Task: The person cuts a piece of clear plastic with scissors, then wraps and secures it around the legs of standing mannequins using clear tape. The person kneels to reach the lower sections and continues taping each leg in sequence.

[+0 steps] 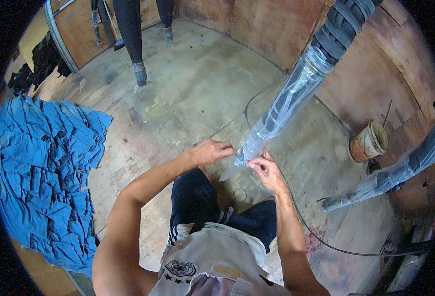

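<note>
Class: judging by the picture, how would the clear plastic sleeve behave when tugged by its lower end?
The sleeve looks thin and crinkled, so probably floppy and light. Its glossy film may slip between the left hand and right hand.

The floor (193, 93) is bare concrete, worn and blotched with pale and rust-coloured stains, with a reddish patch at the lower right. Reddish-brown plywood walls (272, 29) close the far side and the right, meeting in a corner at the top. At the upper left stands a wooden door (79, 34) with a metal frame. A big heap of blue cloth pieces (44, 172) lies along the left. A rusty can (368, 143) sits by the right wall, and a thin black cable (326, 241) curves across the floor. Even daylight falls over everything.
</note>
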A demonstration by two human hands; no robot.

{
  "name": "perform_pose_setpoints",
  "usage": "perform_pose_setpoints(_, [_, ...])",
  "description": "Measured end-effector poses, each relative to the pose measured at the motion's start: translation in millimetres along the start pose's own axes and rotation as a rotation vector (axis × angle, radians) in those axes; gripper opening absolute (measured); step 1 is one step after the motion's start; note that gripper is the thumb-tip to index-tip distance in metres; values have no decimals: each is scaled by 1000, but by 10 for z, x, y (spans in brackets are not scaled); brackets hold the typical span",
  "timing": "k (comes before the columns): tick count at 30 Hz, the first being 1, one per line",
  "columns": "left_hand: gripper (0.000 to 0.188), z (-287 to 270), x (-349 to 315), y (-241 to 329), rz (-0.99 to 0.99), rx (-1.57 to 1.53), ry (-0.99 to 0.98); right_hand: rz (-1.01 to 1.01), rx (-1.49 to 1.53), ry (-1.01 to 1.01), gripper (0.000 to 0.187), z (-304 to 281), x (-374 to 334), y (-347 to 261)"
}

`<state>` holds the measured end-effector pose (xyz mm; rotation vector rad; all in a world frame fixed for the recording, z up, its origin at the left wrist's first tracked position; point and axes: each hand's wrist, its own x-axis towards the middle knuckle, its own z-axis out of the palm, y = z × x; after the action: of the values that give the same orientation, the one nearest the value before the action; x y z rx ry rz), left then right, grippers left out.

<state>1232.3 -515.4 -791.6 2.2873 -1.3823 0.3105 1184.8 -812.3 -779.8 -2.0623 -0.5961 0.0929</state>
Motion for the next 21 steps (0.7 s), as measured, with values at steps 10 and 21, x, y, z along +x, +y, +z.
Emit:
perform_pose_setpoints(10, [38, 49, -393, 236, -34, -22, 20, -73, -109, -178, 10, 61, 76, -121])
perform_pose_setpoints(21, [33, -158, -596, 361, -84, 21, 13, 3, 174, -105, 9, 103, -57, -312])
